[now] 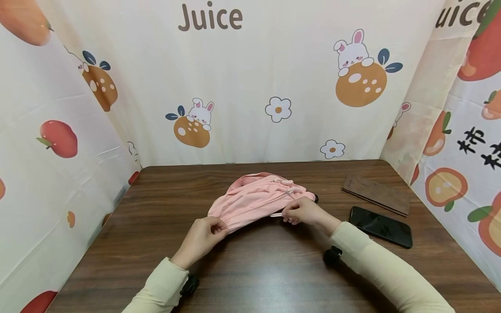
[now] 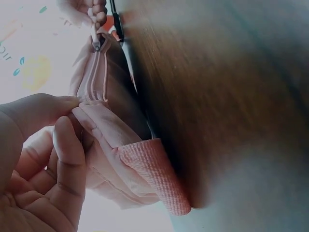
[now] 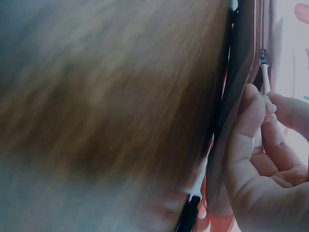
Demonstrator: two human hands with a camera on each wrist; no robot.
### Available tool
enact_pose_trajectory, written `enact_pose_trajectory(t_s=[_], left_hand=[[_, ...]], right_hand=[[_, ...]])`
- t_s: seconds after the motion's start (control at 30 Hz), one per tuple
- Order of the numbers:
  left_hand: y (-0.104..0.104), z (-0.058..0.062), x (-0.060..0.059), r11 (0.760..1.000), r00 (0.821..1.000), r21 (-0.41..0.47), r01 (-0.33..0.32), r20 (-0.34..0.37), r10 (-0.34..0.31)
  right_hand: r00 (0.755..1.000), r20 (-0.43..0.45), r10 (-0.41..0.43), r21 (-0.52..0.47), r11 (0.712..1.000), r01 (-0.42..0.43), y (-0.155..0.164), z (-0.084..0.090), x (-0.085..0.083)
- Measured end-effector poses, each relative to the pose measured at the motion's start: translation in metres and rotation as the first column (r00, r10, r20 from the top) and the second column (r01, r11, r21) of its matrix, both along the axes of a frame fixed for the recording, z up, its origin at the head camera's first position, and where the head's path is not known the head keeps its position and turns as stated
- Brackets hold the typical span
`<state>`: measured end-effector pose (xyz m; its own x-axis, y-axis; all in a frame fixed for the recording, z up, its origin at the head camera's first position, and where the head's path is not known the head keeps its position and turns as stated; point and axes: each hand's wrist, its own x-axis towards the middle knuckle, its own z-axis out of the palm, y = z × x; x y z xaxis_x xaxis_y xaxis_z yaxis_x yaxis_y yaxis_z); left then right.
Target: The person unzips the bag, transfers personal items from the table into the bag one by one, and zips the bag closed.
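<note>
A pink waist bag (image 1: 254, 198) lies on the table, its zipper facing my body. My left hand (image 1: 203, 234) pinches the bag's fabric at the left end between thumb and index finger, beside the end of the zipper (image 2: 91, 79). With thumb and index finger, my right hand (image 1: 305, 211) pinches the pale cord pull (image 3: 265, 77) of the zipper slider (image 3: 263, 58). In the left wrist view the slider is near the far end, and the zipper looks shut between it and my left hand. A woven pink strap (image 2: 157, 176) sticks out by the left end.
To the right on the wooden table (image 1: 266, 269) lie a black phone (image 1: 381, 227) and, behind it, a flat brown rectangular thing (image 1: 375, 194). Printed curtains (image 1: 250, 78) stand along the table's back and both sides.
</note>
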<state>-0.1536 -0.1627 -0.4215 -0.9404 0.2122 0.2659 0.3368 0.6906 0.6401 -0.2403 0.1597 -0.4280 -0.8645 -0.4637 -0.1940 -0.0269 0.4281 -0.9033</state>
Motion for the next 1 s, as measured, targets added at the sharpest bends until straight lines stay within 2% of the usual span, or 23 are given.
enact_pose_trajectory(t_s=[0.37, 0.7, 1.0], left_hand=[[0.001, -0.001, 0.003, 0.998, 1.0, -0.056, -0.002, -0.002, 0.002], [-0.001, -0.001, 0.0, 0.998, 1.0, -0.057, 0.009, 0.0, -0.009], [-0.004, -0.001, -0.001, 0.998, 1.0, -0.064, 0.014, -0.004, -0.014]], right_hand=[[0.998, 0.012, -0.069, 0.03, 0.997, 0.069, 0.019, -0.003, -0.004], [0.993, 0.02, -0.114, 0.038, 0.993, 0.113, 0.033, -0.001, -0.007], [0.989, 0.031, -0.148, 0.093, 0.985, 0.144, 0.056, 0.003, -0.008]])
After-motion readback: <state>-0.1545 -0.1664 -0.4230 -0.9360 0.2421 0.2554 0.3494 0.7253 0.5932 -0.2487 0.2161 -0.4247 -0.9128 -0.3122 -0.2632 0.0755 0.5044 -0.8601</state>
